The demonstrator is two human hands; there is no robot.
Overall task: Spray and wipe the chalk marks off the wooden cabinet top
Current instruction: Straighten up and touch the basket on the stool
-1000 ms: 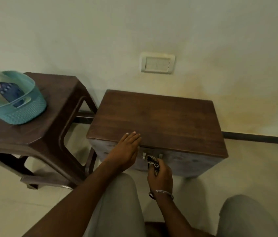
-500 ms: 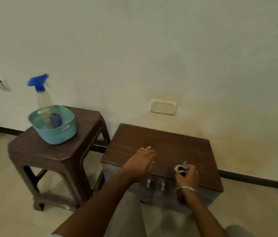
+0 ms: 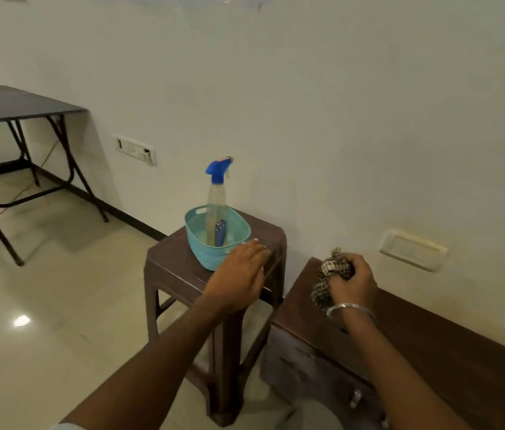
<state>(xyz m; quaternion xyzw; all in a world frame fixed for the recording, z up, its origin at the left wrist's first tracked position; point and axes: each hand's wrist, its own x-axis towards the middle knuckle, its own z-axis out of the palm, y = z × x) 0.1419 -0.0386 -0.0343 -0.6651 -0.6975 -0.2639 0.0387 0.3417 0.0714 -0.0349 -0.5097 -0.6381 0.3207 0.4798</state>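
The wooden cabinet (image 3: 425,346) stands at the lower right against the wall; I see no chalk marks on its dark top. My right hand (image 3: 352,282) hovers over the cabinet's left end, shut on a bunched checkered cloth (image 3: 327,279). A clear spray bottle (image 3: 217,197) with a blue trigger head stands upright in a teal basket (image 3: 204,246) on a brown stool (image 3: 176,265). My left hand (image 3: 238,271) is open, palm down, just right of the basket, fingers near its rim.
A dark blue object lies in the basket beside the bottle. A black folding table (image 3: 12,107) stands at the far left. Wall sockets (image 3: 134,148) and a switch plate (image 3: 412,249) sit low on the wall. Glossy floor spreads to the left.
My view has swung left and up. My left hand left the cabinet's front edge and reached toward the basket. My right hand lifted the cloth from the cabinet front to above its top.
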